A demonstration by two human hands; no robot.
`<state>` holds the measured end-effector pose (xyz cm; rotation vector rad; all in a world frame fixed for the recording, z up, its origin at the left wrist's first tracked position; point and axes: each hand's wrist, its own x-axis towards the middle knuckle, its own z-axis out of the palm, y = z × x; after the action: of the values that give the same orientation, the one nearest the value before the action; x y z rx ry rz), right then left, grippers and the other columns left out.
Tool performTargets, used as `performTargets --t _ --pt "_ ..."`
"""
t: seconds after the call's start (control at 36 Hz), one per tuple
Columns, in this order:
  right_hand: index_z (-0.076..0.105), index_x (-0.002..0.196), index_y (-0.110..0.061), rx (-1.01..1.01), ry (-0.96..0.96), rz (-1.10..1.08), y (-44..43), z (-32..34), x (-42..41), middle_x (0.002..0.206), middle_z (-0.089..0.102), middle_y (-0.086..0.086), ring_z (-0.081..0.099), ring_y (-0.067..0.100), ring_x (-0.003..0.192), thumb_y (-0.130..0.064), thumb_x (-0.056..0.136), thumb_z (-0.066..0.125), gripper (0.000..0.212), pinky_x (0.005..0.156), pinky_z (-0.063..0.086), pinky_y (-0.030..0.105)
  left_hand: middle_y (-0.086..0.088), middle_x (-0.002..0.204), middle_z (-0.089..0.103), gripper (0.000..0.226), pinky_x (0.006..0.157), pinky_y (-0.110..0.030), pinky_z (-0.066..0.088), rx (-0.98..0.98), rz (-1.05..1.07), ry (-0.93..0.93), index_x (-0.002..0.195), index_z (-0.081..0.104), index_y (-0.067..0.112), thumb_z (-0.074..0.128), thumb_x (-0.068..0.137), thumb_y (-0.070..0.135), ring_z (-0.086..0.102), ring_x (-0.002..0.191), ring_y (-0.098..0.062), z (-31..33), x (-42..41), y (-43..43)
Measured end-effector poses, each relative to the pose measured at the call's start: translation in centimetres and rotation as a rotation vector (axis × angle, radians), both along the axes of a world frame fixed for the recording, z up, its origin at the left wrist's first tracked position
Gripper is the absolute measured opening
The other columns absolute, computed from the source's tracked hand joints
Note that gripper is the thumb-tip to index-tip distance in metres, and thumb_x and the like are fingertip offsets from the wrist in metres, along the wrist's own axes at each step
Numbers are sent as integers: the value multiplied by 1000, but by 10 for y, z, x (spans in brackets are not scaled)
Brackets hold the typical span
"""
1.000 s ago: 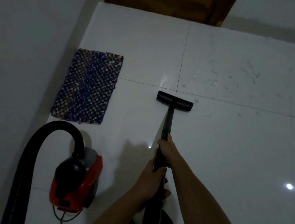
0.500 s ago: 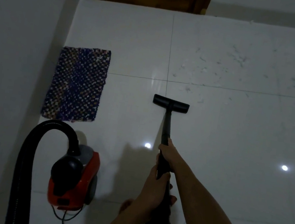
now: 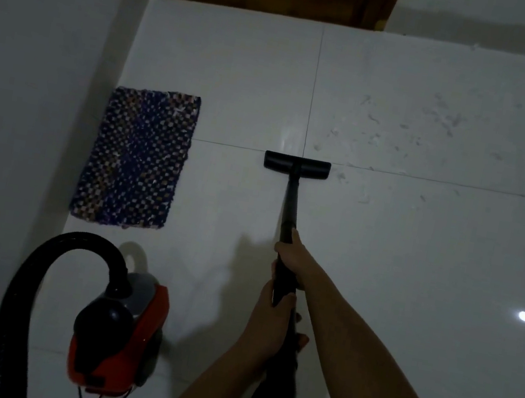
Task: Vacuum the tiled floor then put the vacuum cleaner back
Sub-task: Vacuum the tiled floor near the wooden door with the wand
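Overhead, the right hand [image 3: 293, 256] and left hand [image 3: 271, 322] both clench the wand [image 3: 289, 210]; its floor nozzle [image 3: 297, 165] sits on a tile joint, the red vacuum cleaner [image 3: 119, 331] beside the person. Debris [image 3: 404, 132] lies ahead-right, so slow overlapping strokes there seem wise.

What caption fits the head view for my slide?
Both hands, right hand ahead of left hand, grip the wand, floor nozzle on the white tiled floor near scattered debris.
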<state>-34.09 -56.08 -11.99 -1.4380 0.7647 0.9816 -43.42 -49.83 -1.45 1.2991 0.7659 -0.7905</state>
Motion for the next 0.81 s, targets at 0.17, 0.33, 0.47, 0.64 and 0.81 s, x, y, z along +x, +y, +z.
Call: performTargets --t 0.17,0.33,0.47,0.64,0.81 --pt "-1 152 -36 -14 13 15 1 -5 40 75 51 12 50 20 54 -8 98 40 74 44 44 28 -13 87 51 30 43 -20 47 -1 0 9 130 43 22 38 100 21 51 64 -20 -7 38 0" --pt "-2 152 -36 -27 0 15 5 -14 76 76 51 12 51 20 53 -7 98 40 74 43 44 27 -12 88 51 31 47 -22 48 -10 -28 0 131 41 24 37 101 23 52 67 -20 -17 73 7" --pt "2 152 -34 -37 -21 -7 7 -20 103 72 49 10 49 18 51 -7 98 39 71 37 42 22 -11 87 51 27 46 -21 49 -35 -60 -6 128 39 27 37 101 24 53 66 -18 -20 102 12" --pt "9 152 -29 -75 -40 -25 0 -22 126 74 48 10 49 18 51 -6 97 40 67 35 41 19 -10 86 51 22 43 -17 48 -72 -98 -4 122 35 31 37 101 25 53 62 -18 -15 130 9" --pt "8 152 -30 -98 -32 -64 -23 -23 142 72 48 11 49 19 50 -7 97 41 68 34 42 19 -10 85 50 28 41 -16 47 -64 -134 -18 128 34 29 37 101 24 51 61 -17 -17 148 -11"
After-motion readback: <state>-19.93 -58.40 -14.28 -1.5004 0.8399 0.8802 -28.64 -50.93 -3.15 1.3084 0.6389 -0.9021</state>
